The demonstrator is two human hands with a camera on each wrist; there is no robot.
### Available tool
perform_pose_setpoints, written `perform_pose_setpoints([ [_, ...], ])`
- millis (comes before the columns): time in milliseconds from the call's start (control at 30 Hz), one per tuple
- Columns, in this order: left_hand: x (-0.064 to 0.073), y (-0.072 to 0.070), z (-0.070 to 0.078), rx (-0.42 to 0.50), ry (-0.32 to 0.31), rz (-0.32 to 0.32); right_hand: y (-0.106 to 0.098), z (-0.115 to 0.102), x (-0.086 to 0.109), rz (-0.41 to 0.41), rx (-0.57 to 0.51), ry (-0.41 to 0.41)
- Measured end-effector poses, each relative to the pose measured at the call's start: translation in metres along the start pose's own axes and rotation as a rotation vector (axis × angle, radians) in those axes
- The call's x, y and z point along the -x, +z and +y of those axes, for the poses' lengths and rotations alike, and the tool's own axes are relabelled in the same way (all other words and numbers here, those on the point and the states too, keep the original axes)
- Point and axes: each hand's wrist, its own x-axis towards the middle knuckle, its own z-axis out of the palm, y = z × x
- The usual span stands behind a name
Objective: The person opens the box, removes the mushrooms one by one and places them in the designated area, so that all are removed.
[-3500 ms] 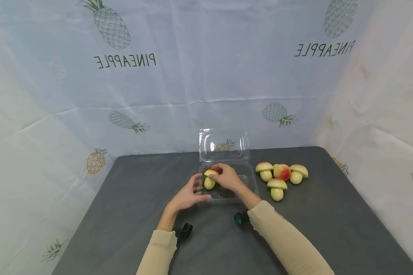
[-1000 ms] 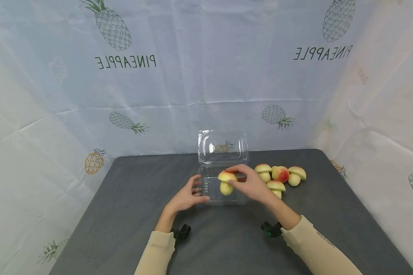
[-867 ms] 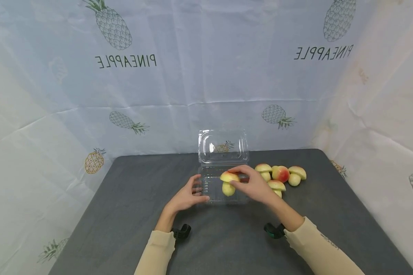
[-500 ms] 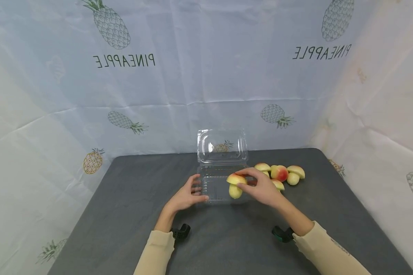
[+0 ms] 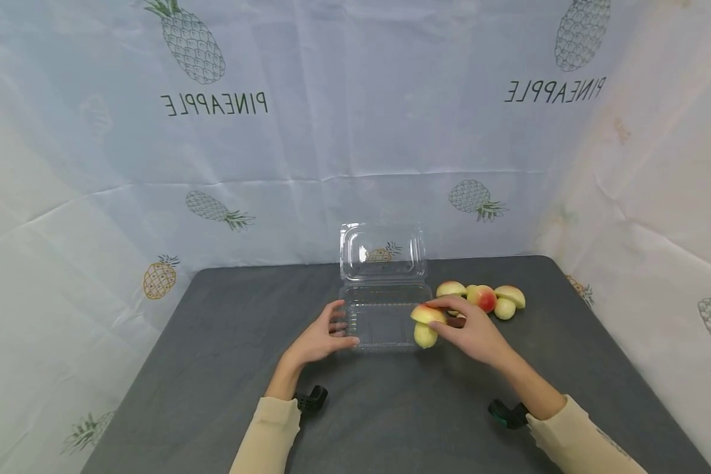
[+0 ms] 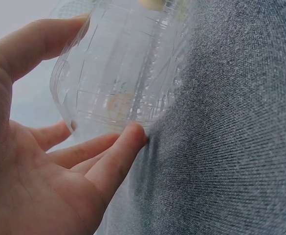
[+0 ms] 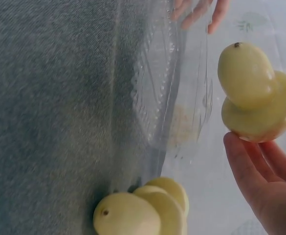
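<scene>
A clear plastic clamshell container [image 5: 379, 326] stands on the table with its lid [image 5: 355, 250] raised at the back. My left hand [image 5: 316, 340] holds the container's left side, thumb at the near corner and fingers along the wall. Pinched by the cap in my right hand [image 5: 476, 336] is a yellow toy mushroom [image 5: 425, 334] with a reddish top. It overlaps the container's right front corner in the head view. In the right wrist view, the toy mushroom [image 7: 248, 78] hangs off the table, its stem tip dark. No mushroom lies inside the container.
To the container's right lie more toy mushrooms: one at the left [image 5: 450, 288], one showing its red cap [image 5: 482, 298], and one at the right [image 5: 509, 299]. My right hand hides another. Pineapple-printed cloth [image 5: 355, 131] hangs behind the dark table [image 5: 261, 296].
Over the last seconds my right hand has lifted the toy mushroom from the container's left part and carried it rightward to the right front corner. My left hand has stayed put.
</scene>
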Motion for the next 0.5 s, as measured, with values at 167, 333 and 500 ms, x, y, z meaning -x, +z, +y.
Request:
perform_pose_setpoints([
  [167,-0.001,0.000,-0.001,-0.001,0.001,-0.002,-0.006,0.003,0.004,0.015,0.017,-0.004],
  [333,0.000,0.000,-0.001,-0.006,0.005,-0.004,-0.012,0.003,0.008,0.018,0.019,0.009],
  [500,0.001,-0.001,-0.002,-0.008,0.009,-0.008,-0.018,0.003,0.011,0.031,0.028,0.012],
])
